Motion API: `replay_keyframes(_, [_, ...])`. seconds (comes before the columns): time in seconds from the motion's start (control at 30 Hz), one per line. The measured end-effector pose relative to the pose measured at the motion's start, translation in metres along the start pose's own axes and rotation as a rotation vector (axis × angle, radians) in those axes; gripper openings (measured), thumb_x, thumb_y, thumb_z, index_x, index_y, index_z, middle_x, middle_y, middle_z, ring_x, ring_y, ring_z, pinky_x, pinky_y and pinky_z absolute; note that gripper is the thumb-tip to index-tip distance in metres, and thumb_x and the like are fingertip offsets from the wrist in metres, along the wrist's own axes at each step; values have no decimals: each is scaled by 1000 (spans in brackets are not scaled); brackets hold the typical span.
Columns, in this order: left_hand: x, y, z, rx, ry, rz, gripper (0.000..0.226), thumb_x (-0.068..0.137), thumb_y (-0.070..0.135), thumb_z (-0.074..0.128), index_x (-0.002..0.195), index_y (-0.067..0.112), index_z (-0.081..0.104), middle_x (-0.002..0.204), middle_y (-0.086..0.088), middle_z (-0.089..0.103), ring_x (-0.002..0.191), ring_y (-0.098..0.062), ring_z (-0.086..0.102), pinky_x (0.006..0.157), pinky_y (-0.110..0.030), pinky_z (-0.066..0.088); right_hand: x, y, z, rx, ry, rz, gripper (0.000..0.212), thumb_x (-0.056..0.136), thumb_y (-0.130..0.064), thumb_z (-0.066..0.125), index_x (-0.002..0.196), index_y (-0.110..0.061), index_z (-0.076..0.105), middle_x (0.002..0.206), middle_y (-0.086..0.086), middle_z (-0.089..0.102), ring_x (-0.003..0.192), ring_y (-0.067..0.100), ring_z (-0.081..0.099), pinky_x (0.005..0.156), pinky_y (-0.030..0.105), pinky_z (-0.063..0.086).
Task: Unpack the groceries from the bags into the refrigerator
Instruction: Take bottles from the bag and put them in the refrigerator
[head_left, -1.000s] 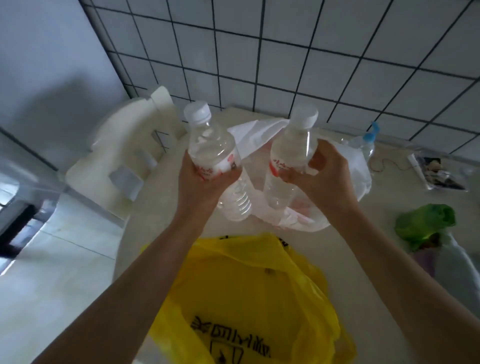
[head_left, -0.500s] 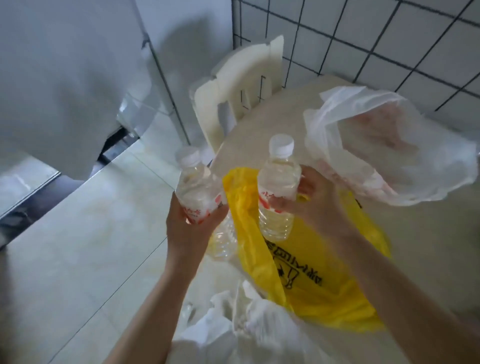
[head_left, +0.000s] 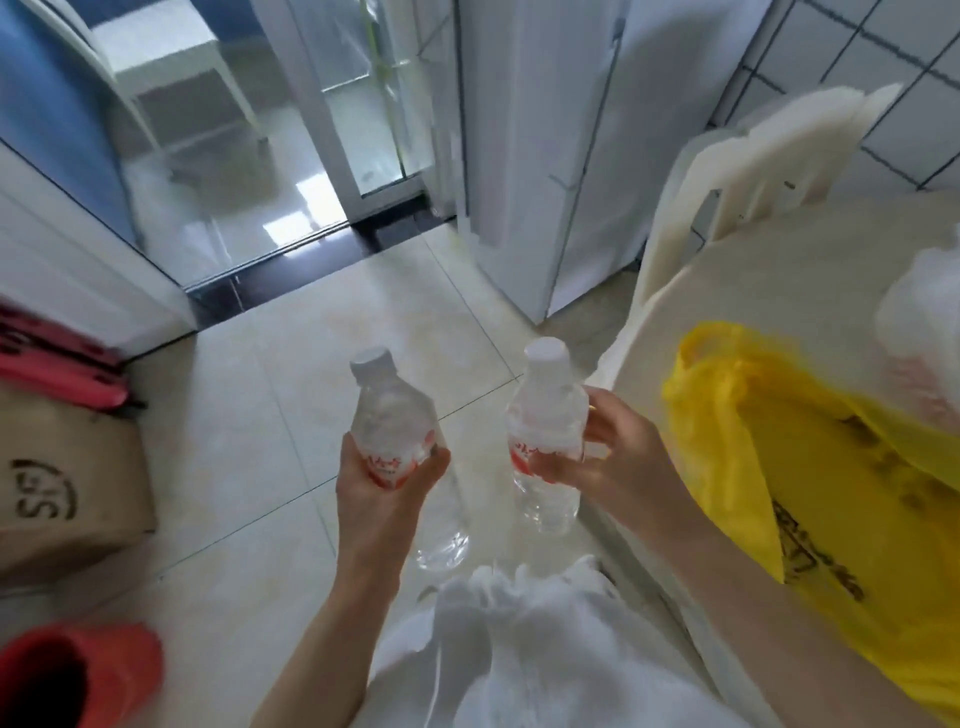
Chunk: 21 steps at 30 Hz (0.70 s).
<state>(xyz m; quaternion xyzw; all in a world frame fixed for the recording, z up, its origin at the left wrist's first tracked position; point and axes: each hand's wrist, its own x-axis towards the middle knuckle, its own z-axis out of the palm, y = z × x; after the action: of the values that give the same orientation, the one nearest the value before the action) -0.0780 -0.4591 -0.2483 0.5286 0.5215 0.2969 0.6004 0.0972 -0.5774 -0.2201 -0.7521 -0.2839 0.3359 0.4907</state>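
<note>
Clear plastic, white-capped and filled with water, makes up both bottles the person carries, one in each hand, out over the pale tiled floor (head_left: 270, 426). The left hand (head_left: 382, 486) comes up from the lower middle on a bare forearm, palm turned inward, with its fingers and thumb wrapped round the red-and-white label band of the left bottle (head_left: 400, 441). That bottle leans with its cap up and to the left and its base down toward the person. The right hand (head_left: 610, 462) reaches in from the lower right, wrist bent, and grips the right bottle (head_left: 545, 436) at the label, thumb low on the near side and fingers curled behind; the bottle stands close to upright. The two bottles are apart, side by side, and neither touches anything but the hand round it.

Just right of the right hand is the rounded edge of the cream desk (head_left: 769, 280), which carries a yellow plastic bag (head_left: 810, 457) with dark print and, behind it at the frame edge, a whitish bag (head_left: 924, 322). A pale plastic chair (head_left: 737, 171) stands at the far side of the desk against the tiled wall. A tall white appliance (head_left: 540, 156), its door closed, stands ahead beyond the bottles. On the left are a brown cardboard box (head_left: 67, 483), red items (head_left: 57, 364) behind it and a red bucket (head_left: 78, 675) at the bottom corner. White fabric (head_left: 524, 639) bunches below the hands.
</note>
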Motion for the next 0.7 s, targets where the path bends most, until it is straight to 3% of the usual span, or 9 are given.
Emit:
replay_keyframes(0.13, [20,-7,-67,6,68,-10,53,67,17,88,104,39,57,102,1,67,95,-22,66,85,-47,57,3,-13,68,42,-91,45,60,56,-28,90,109,-29,62,101,-13,71,97,6,65,88,31,54])
replay_keyframes(0.33, [44,-8,-129,-27,184,-60,53,68,11,85,107,30,54,100,2,65,90,-16,66,74,-32,55,17,-35,141,79,-201,88,67,49,-39,92,109,-29,63,103,-9,71,102,9,65,91,35,53])
replay_keyframes(0.47, [67,-4,-147,-34,216,-89,52,69,12,85,104,33,53,97,7,64,81,-2,65,67,-22,50,41,-47,173,51,-229,82,65,51,-37,87,111,-29,62,103,-10,71,100,7,65,88,32,54])
replay_keyframes(0.57, [93,3,-153,-48,229,-101,52,68,12,85,105,30,53,97,6,65,82,-6,66,68,-25,52,69,-58,190,54,-235,88,69,48,-40,86,112,-29,63,102,-10,72,100,5,65,85,27,53])
replay_keyframes(0.7, [143,19,-154,-33,220,-89,52,68,11,85,102,31,52,97,6,65,78,-1,65,67,-22,52,118,-73,207,55,-229,74,71,48,-41,88,112,-30,62,104,-10,71,102,6,64,87,30,53])
